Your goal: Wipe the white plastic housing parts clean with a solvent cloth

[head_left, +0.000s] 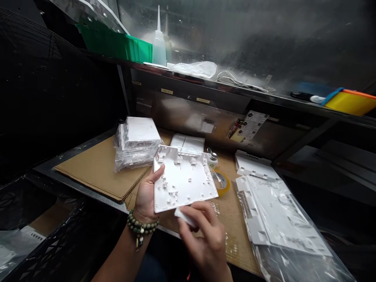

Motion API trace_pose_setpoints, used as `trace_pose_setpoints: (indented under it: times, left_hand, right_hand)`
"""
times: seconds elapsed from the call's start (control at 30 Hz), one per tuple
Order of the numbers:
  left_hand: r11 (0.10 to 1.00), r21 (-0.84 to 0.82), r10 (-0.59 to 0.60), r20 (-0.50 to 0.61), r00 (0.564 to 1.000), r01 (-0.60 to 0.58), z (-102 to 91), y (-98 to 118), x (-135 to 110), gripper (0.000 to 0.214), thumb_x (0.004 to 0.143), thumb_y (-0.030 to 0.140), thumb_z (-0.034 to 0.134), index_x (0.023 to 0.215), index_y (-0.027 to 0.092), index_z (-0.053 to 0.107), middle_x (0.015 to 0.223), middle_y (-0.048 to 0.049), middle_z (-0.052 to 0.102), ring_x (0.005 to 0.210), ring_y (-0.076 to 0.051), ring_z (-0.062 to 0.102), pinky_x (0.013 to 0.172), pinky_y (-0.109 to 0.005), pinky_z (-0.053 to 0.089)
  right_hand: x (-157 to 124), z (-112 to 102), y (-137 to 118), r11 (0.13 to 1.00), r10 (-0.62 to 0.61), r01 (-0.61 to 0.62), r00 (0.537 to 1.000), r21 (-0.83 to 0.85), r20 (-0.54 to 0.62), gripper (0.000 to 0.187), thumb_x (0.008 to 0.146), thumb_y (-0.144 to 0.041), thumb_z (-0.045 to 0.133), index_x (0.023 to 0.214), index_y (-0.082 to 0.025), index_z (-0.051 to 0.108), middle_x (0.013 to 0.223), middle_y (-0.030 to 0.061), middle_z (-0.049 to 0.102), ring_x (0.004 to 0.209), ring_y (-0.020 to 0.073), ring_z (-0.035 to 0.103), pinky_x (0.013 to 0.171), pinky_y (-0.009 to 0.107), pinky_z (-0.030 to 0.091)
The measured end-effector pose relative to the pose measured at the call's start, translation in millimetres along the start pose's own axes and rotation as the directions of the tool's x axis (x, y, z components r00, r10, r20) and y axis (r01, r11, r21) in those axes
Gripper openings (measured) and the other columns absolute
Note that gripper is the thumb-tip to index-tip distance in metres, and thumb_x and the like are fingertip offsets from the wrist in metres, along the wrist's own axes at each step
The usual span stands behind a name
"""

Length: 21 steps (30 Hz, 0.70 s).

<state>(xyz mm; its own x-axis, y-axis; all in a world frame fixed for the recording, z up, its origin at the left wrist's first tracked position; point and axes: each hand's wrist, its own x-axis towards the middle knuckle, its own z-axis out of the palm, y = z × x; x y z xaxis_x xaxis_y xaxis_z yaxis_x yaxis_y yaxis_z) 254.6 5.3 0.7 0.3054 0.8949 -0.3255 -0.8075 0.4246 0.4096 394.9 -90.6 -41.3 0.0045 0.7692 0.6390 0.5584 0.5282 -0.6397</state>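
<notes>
My left hand [148, 194], with a beaded bracelet [142, 226] at its wrist, grips a white plastic housing panel [188, 182] by its left edge. The panel's inner side faces me, showing small posts and clips. Just below its lower edge, my right hand [205, 235] pinches a small white cloth or wipe [185, 217]; its exact kind is unclear. A roll of yellow tape [225, 183] lies behind the panel's right edge, partly hidden.
Bagged white panels [143, 131] are stacked on cardboard [96, 168] at left. More panels in a plastic bag [282, 215] lie at right. A shelf above carries a green bin [126, 47], a nozzle bottle [159, 47] and a yellow container [349, 102].
</notes>
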Motion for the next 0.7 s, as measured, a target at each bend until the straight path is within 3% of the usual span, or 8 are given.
trace_pose_setpoints:
  times: [0.1,0.2,0.27,0.43,0.5,0.63,0.7]
  left_hand:
    - [1.000,0.006,-0.005,0.157,0.988,0.004,-19.5,17,6,0.051,0.099,0.028,0.046,0.148,0.012,0.049,0.129,-0.0190,0.072,0.119,-0.038,0.068,0.111,-0.060,0.046]
    - [1.000,0.010,-0.007,0.387,0.922,0.004,-41.5,33,9,0.052,0.097,0.031,0.051,0.148,0.018,0.050,0.135,-0.0150,0.070,0.130,-0.037,0.061,0.116,-0.060,0.039]
    - [0.999,-0.020,-0.021,0.472,0.881,0.034,-54.5,40,10,0.051,0.101,0.038,0.046,0.149,0.021,0.050,0.140,-0.0127,0.067,0.136,-0.036,0.055,0.119,-0.060,0.035]
    - [0.975,-0.167,-0.027,0.568,0.823,0.147,-70.1,44,8,0.060,0.105,0.051,0.022,0.154,0.023,0.043,0.147,-0.0135,0.061,0.143,-0.034,0.048,0.123,-0.061,0.025]
    - [0.967,-0.169,-0.043,0.626,0.779,0.189,-69.8,43,8,0.061,0.105,0.051,0.021,0.155,0.023,0.041,0.149,-0.0137,0.059,0.145,-0.034,0.045,0.124,-0.061,0.022]
    - [0.968,-0.040,-0.135,0.750,0.648,0.248,-67.3,42,10,0.059,0.103,0.048,0.029,0.154,0.022,0.044,0.152,-0.0121,0.056,0.148,-0.033,0.040,0.126,-0.057,0.017]
    - [0.976,0.007,-0.146,0.765,0.628,0.219,-66.2,43,11,0.058,0.103,0.046,0.031,0.153,0.021,0.046,0.152,-0.0118,0.056,0.149,-0.033,0.039,0.127,-0.055,0.016]
  right_hand:
    - [-4,-28,27,0.988,0.118,-0.134,0.979,-0.083,-0.168,0.016,0.093,-0.022,0.069,0.107,-0.026,0.073,0.100,0.0038,0.063,0.088,0.0146,0.066,0.073,0.022,0.056]
    - [-8,-54,49,0.953,0.184,-0.255,0.916,-0.161,-0.358,0.013,0.093,-0.028,0.070,0.105,-0.026,0.074,0.106,0.0047,0.063,0.101,0.0181,0.065,0.078,0.026,0.056]
    - [-9,-64,55,0.941,0.195,-0.285,0.897,-0.183,-0.397,0.013,0.094,-0.030,0.069,0.106,-0.027,0.074,0.109,0.0049,0.063,0.106,0.0189,0.064,0.080,0.026,0.057]
    - [-7,-59,52,0.960,0.158,-0.213,0.949,-0.184,-0.273,0.017,0.096,-0.025,0.065,0.111,-0.029,0.072,0.109,0.0038,0.061,0.100,0.0152,0.066,0.078,0.022,0.058]
    - [-5,-54,51,0.967,0.134,-0.175,0.968,-0.186,-0.213,0.018,0.097,-0.022,0.063,0.111,-0.027,0.072,0.107,0.0042,0.061,0.096,0.0141,0.067,0.075,0.020,0.058]
    - [-4,-51,54,0.970,0.080,-0.119,0.980,-0.213,-0.184,0.016,0.097,-0.022,0.062,0.109,-0.025,0.072,0.105,0.0057,0.061,0.089,0.0140,0.068,0.070,0.019,0.059]
    - [-5,-52,59,0.971,0.031,-0.069,0.985,-0.229,-0.168,0.016,0.097,-0.023,0.063,0.110,-0.025,0.072,0.105,0.0064,0.062,0.086,0.0144,0.069,0.069,0.019,0.059]
